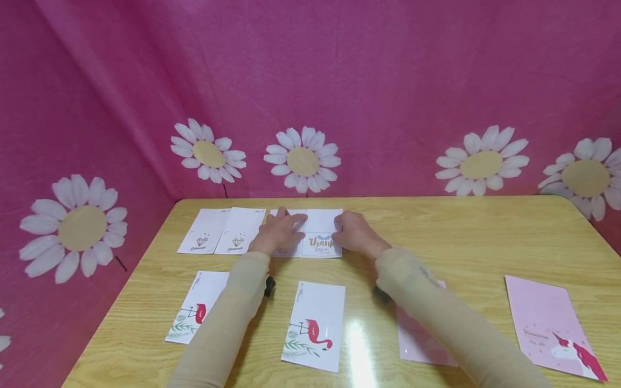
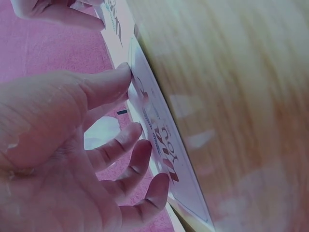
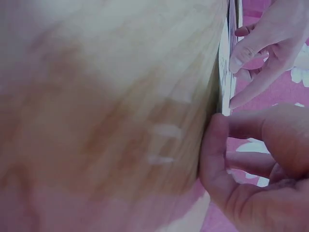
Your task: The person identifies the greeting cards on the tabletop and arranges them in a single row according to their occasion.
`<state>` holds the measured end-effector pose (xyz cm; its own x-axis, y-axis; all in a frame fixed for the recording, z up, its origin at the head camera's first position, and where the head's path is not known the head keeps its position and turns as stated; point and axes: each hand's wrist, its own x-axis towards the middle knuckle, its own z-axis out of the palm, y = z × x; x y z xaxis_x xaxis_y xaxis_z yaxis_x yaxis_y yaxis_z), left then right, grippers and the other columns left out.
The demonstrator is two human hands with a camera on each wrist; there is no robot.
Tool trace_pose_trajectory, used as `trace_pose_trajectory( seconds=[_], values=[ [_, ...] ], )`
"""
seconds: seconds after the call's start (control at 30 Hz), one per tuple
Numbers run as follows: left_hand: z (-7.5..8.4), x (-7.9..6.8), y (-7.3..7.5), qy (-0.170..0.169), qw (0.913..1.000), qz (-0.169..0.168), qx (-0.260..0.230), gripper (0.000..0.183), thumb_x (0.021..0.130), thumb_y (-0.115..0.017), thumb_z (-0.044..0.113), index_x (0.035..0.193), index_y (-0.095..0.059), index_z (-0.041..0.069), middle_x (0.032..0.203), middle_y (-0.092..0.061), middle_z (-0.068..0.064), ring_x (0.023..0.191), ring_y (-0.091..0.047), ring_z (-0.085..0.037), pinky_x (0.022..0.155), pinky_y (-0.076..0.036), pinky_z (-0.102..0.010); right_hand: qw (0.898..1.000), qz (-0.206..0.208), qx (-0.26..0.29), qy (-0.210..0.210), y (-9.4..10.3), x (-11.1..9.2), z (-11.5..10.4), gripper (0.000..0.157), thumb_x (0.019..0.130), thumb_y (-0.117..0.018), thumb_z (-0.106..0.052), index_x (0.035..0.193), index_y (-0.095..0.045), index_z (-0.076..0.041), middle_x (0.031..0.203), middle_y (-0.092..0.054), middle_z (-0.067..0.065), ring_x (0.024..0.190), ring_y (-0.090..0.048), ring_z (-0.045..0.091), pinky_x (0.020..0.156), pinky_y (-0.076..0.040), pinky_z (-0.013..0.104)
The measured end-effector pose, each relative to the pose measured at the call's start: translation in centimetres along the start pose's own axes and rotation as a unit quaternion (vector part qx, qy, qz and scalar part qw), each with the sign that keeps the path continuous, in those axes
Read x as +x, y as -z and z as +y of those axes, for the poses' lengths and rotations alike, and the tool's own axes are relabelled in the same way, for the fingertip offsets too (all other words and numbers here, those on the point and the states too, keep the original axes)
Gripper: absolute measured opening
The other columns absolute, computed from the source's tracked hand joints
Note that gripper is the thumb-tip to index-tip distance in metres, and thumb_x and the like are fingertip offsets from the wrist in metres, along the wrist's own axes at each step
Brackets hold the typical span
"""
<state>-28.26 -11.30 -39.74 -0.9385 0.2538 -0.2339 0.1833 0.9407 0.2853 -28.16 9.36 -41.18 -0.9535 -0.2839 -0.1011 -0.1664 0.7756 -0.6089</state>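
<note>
Two white thank-you cards lie side by side at the table's back edge; gold "Thank you" lettering shows on the right card [image 1: 322, 222]. My left hand [image 1: 277, 233] covers much of the left card [image 1: 289, 252], its fingers spread and its fingertips touching card near where the two meet. In the left wrist view, thumb and fingertips rest along a lettered card [image 2: 166, 150]. At the right card's outer edge, my right hand [image 1: 359, 235] pinches the border between thumb and finger; the right wrist view shows that thumb [image 3: 215, 150] close against the edge.
Two diamond cards, one at left [image 1: 201, 229] and its neighbour [image 1: 240, 229], overlap slightly. Nearer lie two flamingo cards [image 1: 194, 307] [image 1: 315, 323], one partly under my left sleeve. Two pink cards lie right, one beneath my right sleeve, one with a unicorn [image 1: 548, 318]. A daisy curtain [image 1: 388, 108] hangs behind.
</note>
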Motion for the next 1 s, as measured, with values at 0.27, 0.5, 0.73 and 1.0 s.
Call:
trace_pose_trajectory(
  seconds=[0.27, 0.5, 0.73, 1.0],
  values=[
    [0.2, -0.2, 0.4, -0.009, 0.9999, -0.003, 0.014, 0.055, 0.103, -0.058, 0.032, 0.156, -0.044, 0.028, 0.143, -0.044, -0.017, 0.119, -0.047, -0.037, 0.101, -0.049, -0.058, 0.993, -0.018, -0.101, 0.052, 0.0, 0.2, -0.7, 0.023, 0.090, -0.067, -0.008, 0.068, -0.058, -0.005, 0.066, -0.051, 0.003, 0.081, -0.051, 0.025, 0.083, -0.046, 0.038],
    [0.0, -0.2, 0.3, -0.015, 0.9998, -0.005, 0.012, 0.054, 0.104, -0.057, 0.031, 0.156, -0.044, 0.027, 0.144, -0.043, -0.018, 0.121, -0.047, -0.039, 0.101, -0.049, -0.058, 0.988, -0.037, -0.146, 0.023, 0.1, -0.4, -1.5, 0.022, 0.094, -0.069, -0.016, 0.074, -0.066, -0.007, 0.093, -0.054, 0.010, 0.097, -0.046, 0.029, 0.077, -0.047, 0.040],
    [0.0, -0.2, 0.8, -0.031, 0.9993, -0.005, 0.018, 0.053, 0.104, -0.057, 0.032, 0.155, -0.045, 0.026, 0.149, -0.042, -0.017, 0.125, -0.047, -0.041, 0.106, -0.046, -0.060, 0.985, -0.034, -0.170, 0.008, 0.4, -0.7, -1.7, 0.023, 0.096, -0.066, -0.021, 0.075, -0.065, -0.012, 0.113, -0.052, 0.012, 0.106, -0.045, 0.034, 0.081, -0.049, 0.047],
    [-0.8, -0.1, 0.5, -0.026, 0.9990, 0.004, -0.036, 0.046, 0.100, -0.063, 0.032, 0.146, -0.057, 0.026, 0.142, -0.047, -0.015, 0.124, -0.046, -0.038, 0.105, -0.045, -0.063, 0.991, -0.013, -0.130, 0.020, 0.1, -0.9, -0.8, 0.023, 0.094, -0.068, -0.024, 0.077, -0.063, -0.010, 0.112, -0.056, 0.013, 0.103, -0.047, 0.033, 0.084, -0.051, 0.050]
  ],
)
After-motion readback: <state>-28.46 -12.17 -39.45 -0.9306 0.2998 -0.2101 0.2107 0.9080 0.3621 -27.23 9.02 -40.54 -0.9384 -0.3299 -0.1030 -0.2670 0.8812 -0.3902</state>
